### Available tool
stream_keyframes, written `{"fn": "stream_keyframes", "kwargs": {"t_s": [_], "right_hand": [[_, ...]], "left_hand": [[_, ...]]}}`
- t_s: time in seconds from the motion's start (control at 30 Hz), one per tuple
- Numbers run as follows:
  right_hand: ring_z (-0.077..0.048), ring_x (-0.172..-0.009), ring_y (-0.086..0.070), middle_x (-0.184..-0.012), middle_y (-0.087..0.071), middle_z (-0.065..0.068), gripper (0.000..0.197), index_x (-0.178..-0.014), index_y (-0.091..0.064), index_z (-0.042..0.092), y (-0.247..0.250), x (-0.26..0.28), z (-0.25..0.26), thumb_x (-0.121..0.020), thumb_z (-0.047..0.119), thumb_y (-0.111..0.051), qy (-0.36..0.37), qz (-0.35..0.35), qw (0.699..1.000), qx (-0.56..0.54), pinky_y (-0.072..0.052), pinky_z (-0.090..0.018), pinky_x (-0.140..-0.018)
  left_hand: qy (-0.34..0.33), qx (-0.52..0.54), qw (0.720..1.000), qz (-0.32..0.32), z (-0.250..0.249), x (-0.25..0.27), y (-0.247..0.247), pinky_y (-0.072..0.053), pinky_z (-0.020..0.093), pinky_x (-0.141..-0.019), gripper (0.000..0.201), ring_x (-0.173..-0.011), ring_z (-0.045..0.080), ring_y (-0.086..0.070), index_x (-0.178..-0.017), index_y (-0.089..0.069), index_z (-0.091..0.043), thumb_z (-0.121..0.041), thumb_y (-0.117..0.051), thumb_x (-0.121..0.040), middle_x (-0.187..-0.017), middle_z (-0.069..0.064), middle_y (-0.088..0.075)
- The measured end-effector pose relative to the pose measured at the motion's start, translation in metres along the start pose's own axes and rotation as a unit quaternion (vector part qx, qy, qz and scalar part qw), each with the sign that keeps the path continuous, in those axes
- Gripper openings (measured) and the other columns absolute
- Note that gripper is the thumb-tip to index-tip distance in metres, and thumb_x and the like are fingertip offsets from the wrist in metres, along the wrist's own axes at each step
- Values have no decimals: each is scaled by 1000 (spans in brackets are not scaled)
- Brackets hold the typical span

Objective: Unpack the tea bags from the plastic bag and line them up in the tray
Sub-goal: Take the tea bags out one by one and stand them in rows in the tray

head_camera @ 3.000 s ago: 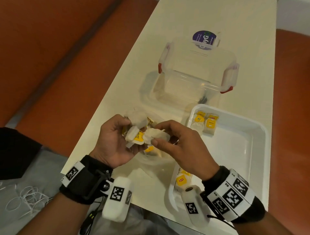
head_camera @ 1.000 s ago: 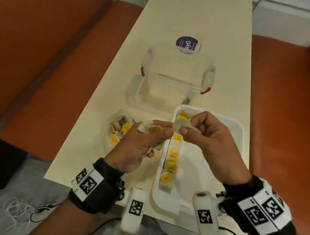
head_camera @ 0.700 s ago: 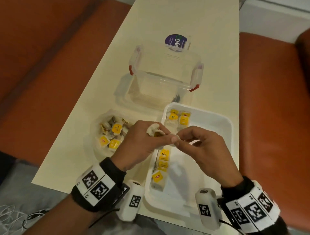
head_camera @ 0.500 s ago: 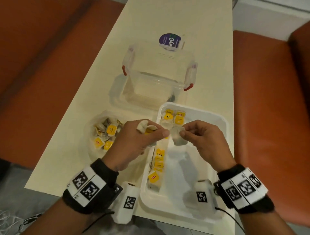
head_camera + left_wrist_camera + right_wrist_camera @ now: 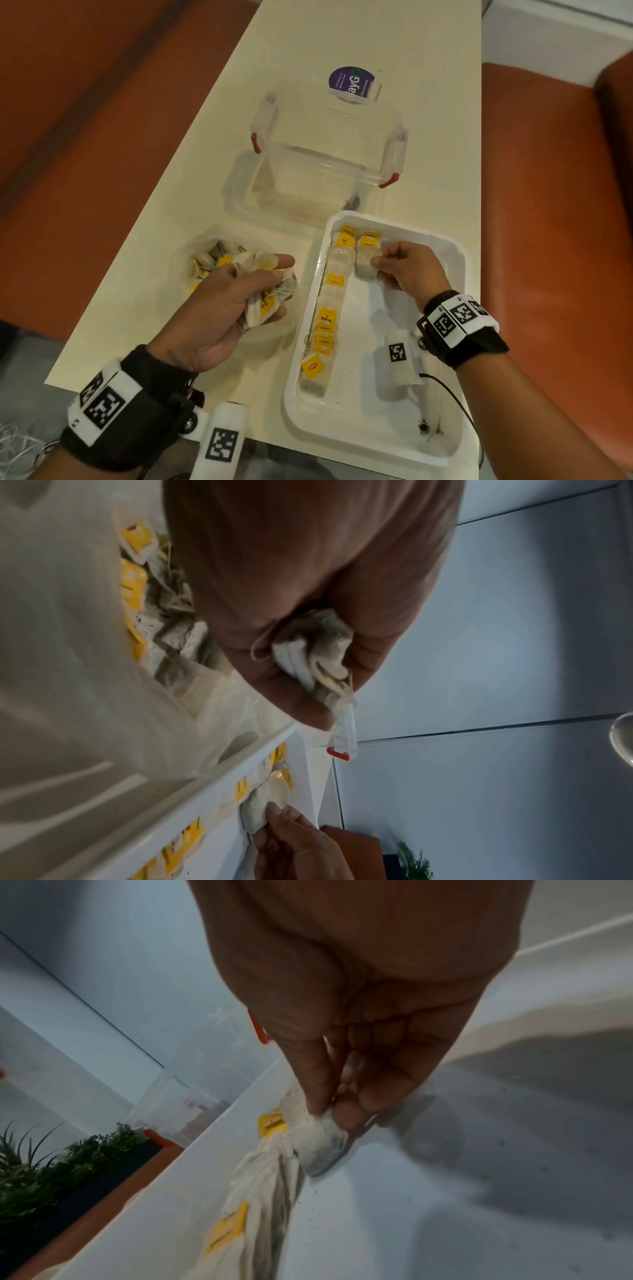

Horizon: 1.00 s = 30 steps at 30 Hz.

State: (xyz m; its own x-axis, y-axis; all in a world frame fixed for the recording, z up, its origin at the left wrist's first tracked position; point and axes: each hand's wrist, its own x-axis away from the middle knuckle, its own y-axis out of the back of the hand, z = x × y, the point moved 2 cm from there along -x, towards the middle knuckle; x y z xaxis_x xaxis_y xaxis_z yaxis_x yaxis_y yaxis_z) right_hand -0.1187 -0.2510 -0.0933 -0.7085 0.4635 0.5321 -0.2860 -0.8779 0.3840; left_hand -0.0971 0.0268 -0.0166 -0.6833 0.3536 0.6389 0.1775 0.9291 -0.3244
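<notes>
Right hand: a tea bag is pinched at the tray's far end, beside the row.
Left hand: a bunch of tea bags is clutched over the plastic bag.
Tray: one row is laid along the left wall.
Tub: clear, placed beyond the tray.

On a yellow tag of a tea bag in the row lying in the white tray, the word "TEA" can be read. On the red mark of the nearest yellow tag, "Lipton" is only just made out. On the purple round sticker at the clear container's far side, the letters "ayG" are seen; its smaller print is too fine to be read.
</notes>
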Motion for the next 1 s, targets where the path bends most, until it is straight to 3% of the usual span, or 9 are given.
{"fn": "stream_keyframes", "kwargs": {"t_s": [0.17, 0.37, 0.43, 0.57, 0.73, 0.8, 0.9, 1.0], "right_hand": [[-23, -64, -67, -72, -70, -10, 15, -86, -65, 11, -2, 4, 0, -81, 6, -79, -6, -9, 1000, -17, -59, -42, -73], [-17, -62, -66, -83, -70, -5, 27, -97, -62, 15, -2, 9, -1, -79, 16, -82, 4, -44, 999, -11, -59, -35, -68], [-15, -63, -67, -86, -70, -2, 27, -97, -62, 19, -2, 10, -3, -80, 20, -82, 15, -56, 998, 4, -59, -33, -65], [-14, -60, -67, -85, -74, -4, 22, -91, -63, 19, -6, 8, -3, -80, 27, -80, 22, -66, 997, 25, -58, -33, -66], [-17, -67, -69, -83, -74, -2, 21, -90, -63, 21, -5, 12, -2, -82, 34, -78, 17, -88, 995, 42, -60, -44, -78], [-15, -64, -67, -82, -72, 0, 21, -93, -61, 21, -4, 27, 9, -85, 35, -76, 42, -91, 994, 35, -59, -41, -72], [-10, -57, -60, -81, -69, -3, 19, -95, -66, 13, -9, 66, 34, -90, 30, -72, 93, -13, 995, -36, -51, -27, -58], [-13, -60, -60, -80, -72, -4, 20, -92, -69, 13, -20, 102, 52, -89, 33, -71, 108, 98, 987, -63, -48, -27, -58]], "left_hand": [[5, 17, 1000, -7, 0, -1, 1, -57, 25, -57, 25, -92, 17, -71, -112, -73, -11, -8, -58, -92, -114, 15, -73], [18, 71, 997, 21, -4, 2, -2, -59, 27, -59, 39, -111, 30, -64, -118, -70, -7, -5, -59, -80, -123, 19, -69], [14, 70, 997, 30, -4, 2, -2, -58, 27, -60, 38, -114, 30, -63, -119, -69, -9, 0, -55, -85, -123, 16, -70], [5, 51, 998, 39, -3, 3, -3, -58, 27, -61, 36, -110, 25, -67, -120, -69, -16, 1, -54, -92, -116, 12, -73], [-1, 51, 997, 57, -2, 5, -6, -59, 28, -65, 41, -105, 20, -71, -121, -68, -19, -7, -63, -82, -114, 9, -74], [-4, 56, 997, 62, -3, 6, -8, -59, 29, -65, 43, -105, 20, -71, -120, -67, -19, -9, -64, -79, -116, 9, -74], [-9, 69, 996, 51, -3, 6, -14, -59, 30, -63, 35, -103, 23, -72, -112, -69, -17, -11, -67, -77, -114, 10, -74], [-19, 76, 996, 43, -4, 5, -21, -58, 30, -60, 26, -102, 24, -73, -104, -70, -16, -13, -66, -78, -114, 11, -74]]}}
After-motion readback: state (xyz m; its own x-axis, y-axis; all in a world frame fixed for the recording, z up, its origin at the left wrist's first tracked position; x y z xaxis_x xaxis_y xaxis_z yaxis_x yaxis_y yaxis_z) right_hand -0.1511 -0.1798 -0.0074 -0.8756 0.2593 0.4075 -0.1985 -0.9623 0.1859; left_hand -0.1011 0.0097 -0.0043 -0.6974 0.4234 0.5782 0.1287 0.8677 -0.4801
